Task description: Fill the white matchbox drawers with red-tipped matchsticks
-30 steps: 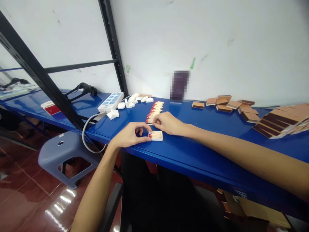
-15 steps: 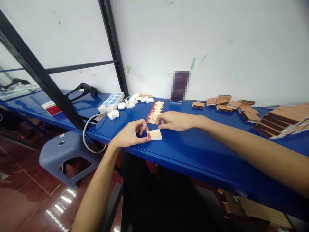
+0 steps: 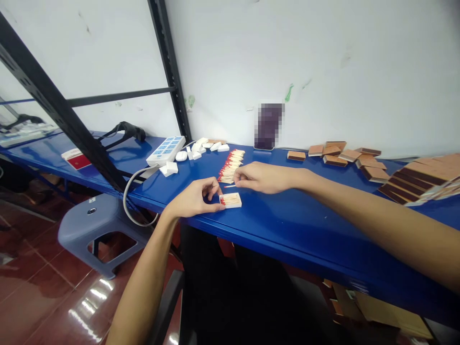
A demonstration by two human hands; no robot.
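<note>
My left hand (image 3: 197, 199) grips the left end of a small white matchbox tray (image 3: 235, 203) between thumb and fingers, near the table's front edge. Several matches (image 3: 233, 197) lie in this tray, red heads to the left. Just behind it, a row of loose matches (image 3: 231, 165) is spread on the blue table, heads also to the left. My right hand (image 3: 253, 177) is at the near right end of that row, its fingertips pinched together on a single match (image 3: 230, 186) that pokes out to the left.
Several white trays (image 3: 201, 146) and a power strip (image 3: 166, 151) sit at the left. Brown matchbox sleeves (image 3: 338, 154) lie at the back right, beside a large stack of matchboxes (image 3: 424, 177). A blurred phone (image 3: 269, 127) leans on the wall. A black shelf post (image 3: 64, 103) crosses the left.
My right hand has drawn slightly up and right, its fingers closing into a pinch with a match now showing at the tips. My left hand stays on the tray.
</note>
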